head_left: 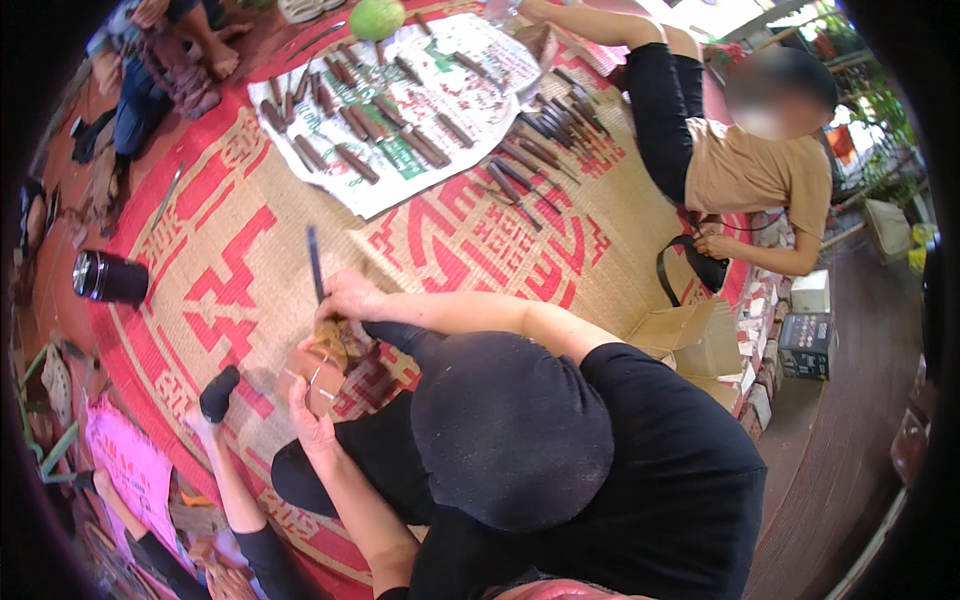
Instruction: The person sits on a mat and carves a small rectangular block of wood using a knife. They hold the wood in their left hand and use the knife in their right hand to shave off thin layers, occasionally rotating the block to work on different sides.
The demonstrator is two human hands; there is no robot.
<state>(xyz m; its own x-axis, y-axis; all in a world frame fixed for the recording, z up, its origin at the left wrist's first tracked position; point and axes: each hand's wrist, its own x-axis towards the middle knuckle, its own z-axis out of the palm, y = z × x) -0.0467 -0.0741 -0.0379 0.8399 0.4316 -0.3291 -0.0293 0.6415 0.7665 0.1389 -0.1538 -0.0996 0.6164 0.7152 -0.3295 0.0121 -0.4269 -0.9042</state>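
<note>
My right hand [350, 300] reaches across from the right, closed round a long narrow dark tool [315, 262] that points up and away; whether it is a blade or a stick is blurred. Below that hand is a crumpled tan-brown thing [345, 345], too blurred to name. In my left hand [312, 425], nearer to me, is a flat reddish-brown block [315, 378] with pale lines on it. The two hands are close together over a red and straw-coloured woven mat [280, 225]. A round black-clad shape [510, 430] rises below my right forearm.
Several brown-handled pieces lie on a white sheet [365, 200], with several dark slim tools [570, 115] beside it. A green round fruit [377, 17] is beyond. A black flask [110, 277] stands left, a cardboard box [700, 345] right. A seated person [750, 165] handles a black strap.
</note>
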